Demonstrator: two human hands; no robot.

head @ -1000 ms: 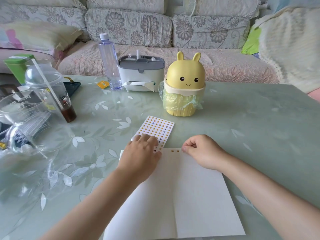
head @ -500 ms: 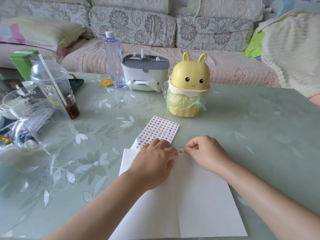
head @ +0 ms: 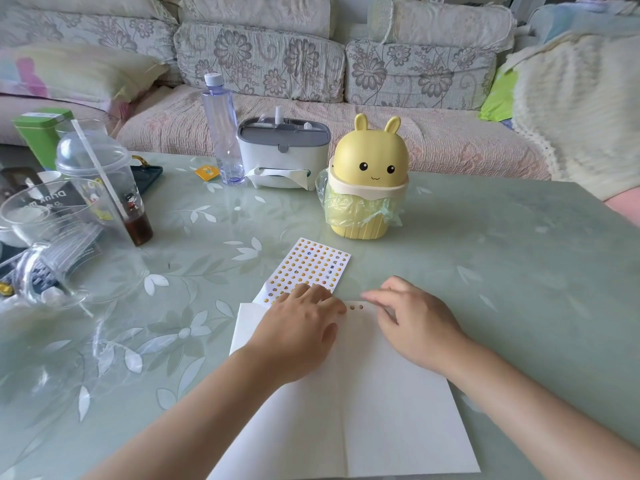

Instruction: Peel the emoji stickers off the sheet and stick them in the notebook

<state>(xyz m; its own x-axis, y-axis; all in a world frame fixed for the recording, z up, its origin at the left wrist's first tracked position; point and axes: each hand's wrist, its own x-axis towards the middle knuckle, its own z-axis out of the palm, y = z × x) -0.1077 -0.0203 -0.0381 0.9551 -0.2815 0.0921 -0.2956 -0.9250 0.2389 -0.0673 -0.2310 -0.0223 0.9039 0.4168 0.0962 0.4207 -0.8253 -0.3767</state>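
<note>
Sticker sheet (head: 313,265) is partly hidden under the released left hand (head: 298,327); right hand (head: 415,320) too blurred to tell its grip.

On the pale green glass-topped table (head: 485,258): yellow rabbit-shaped bin (head: 367,181), grey-lidded white tissue box (head: 283,150), clear plastic water bottle (head: 223,133), dome-lidded plastic cup (head: 104,181), green tin (head: 40,133). Behind: floral sofa (head: 277,64).
</note>
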